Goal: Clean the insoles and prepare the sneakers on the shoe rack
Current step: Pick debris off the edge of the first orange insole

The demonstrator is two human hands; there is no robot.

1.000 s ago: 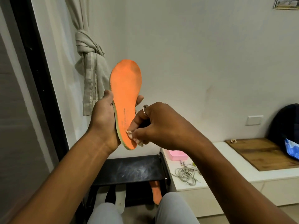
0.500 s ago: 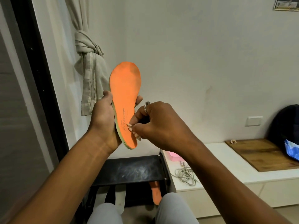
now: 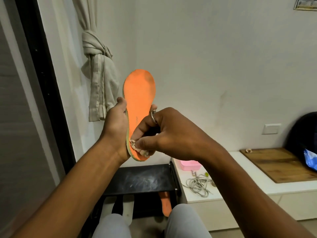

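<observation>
The orange insole (image 3: 139,107) stands up in the air above the black shoe rack (image 3: 140,180). The left hand (image 3: 116,127) grips its side. The right hand (image 3: 164,134) pinches a small cloth wad (image 3: 135,148) on the heel. Rub gently and hold the insole steady.

Flat orange foam insole (image 3: 139,100) stands upright, toe up, held in the left hand (image 3: 116,127); small crumpled pale cloth (image 3: 135,149), pinched by the right hand (image 3: 171,134), presses its heel; second orange insole (image 3: 165,203) sits under the top shelf of the black shoe rack (image 3: 142,181).
</observation>
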